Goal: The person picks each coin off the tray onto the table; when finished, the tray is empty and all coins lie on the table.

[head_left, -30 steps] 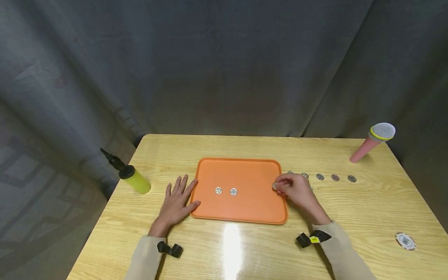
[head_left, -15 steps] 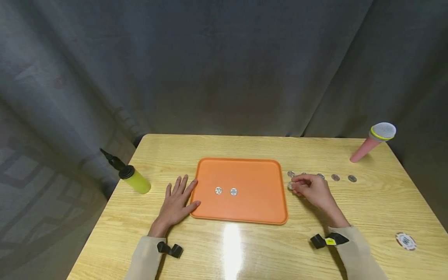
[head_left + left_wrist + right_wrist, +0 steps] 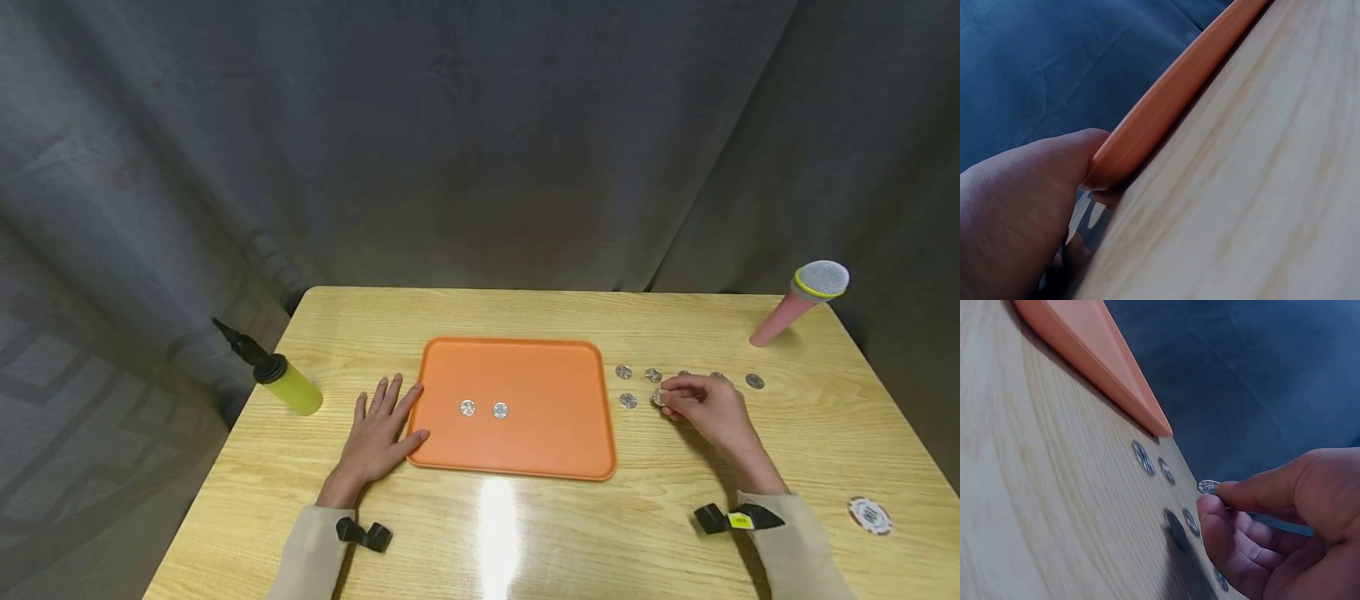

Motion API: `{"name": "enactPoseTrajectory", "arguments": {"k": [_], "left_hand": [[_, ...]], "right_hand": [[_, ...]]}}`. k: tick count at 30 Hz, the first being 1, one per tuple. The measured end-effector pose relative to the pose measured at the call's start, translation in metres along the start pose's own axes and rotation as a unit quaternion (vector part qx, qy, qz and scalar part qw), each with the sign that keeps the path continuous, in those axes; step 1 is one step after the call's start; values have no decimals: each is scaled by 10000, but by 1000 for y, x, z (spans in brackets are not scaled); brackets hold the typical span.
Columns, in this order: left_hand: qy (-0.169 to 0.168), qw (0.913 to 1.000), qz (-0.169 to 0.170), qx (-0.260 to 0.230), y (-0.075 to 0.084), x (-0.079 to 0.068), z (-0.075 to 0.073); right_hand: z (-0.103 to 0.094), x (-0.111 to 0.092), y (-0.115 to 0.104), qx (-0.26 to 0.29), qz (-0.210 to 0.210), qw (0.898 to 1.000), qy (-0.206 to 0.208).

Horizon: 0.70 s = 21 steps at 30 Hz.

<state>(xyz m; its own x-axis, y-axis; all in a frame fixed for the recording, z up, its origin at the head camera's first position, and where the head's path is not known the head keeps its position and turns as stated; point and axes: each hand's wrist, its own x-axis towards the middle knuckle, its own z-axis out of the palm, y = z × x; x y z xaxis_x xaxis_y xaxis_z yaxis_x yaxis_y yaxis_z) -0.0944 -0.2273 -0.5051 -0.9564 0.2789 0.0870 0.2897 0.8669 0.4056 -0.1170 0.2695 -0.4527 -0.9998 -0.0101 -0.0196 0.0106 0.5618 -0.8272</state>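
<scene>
- Pinching a coin [image 3: 1209, 487] between thumb and fingertips, here's the right hand [image 3: 708, 408], coming in from the near right, its other fingers bent toward the palm.
- That coin's right of the tray [image 3: 525, 454], and from the right wrist it shows up off the wood.
- Across to the left hand [image 3: 375, 442]: palm down, fingers straight and spread, nothing in its grasp, thumb and forefinger tips touching the tray's left rim.
- Two silver discs [image 3: 500, 410] sit inside, a little apart, nearer the left rim.
- Beyond the right rim, a row of five coins [image 3: 653, 375], two partly covered by the hand; one loose coin [image 3: 627, 401] lies just beside that rim, left of the pinched one.
- Edges now: the table [image 3: 570, 542] ends at the dark curtain [image 3: 480, 150], with a strip of wood behind the tray and a broader stretch in front.
- Yellow pump [image 3: 295, 390] near the left edge, microphone [image 3: 795, 308] by the far right corner, poker chip [image 3: 870, 516] near right, well apart from the hand.
</scene>
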Motion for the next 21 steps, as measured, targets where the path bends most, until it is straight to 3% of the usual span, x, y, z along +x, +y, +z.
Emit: {"name": "enactPoseTrajectory", "arguments": {"k": [10,16,21], "left_hand": [[14,10000,-26,-34,1,0,0],[-91,9999,-78,-29,1,0,-1],[13,10000,-20,-9,2,0,0]], "right_hand": [[-15,-3,18,150,419,9989,112],[-23,-5,28,73,376,9992,132],[-26,-6,34,-163,246,9992,262]]}}
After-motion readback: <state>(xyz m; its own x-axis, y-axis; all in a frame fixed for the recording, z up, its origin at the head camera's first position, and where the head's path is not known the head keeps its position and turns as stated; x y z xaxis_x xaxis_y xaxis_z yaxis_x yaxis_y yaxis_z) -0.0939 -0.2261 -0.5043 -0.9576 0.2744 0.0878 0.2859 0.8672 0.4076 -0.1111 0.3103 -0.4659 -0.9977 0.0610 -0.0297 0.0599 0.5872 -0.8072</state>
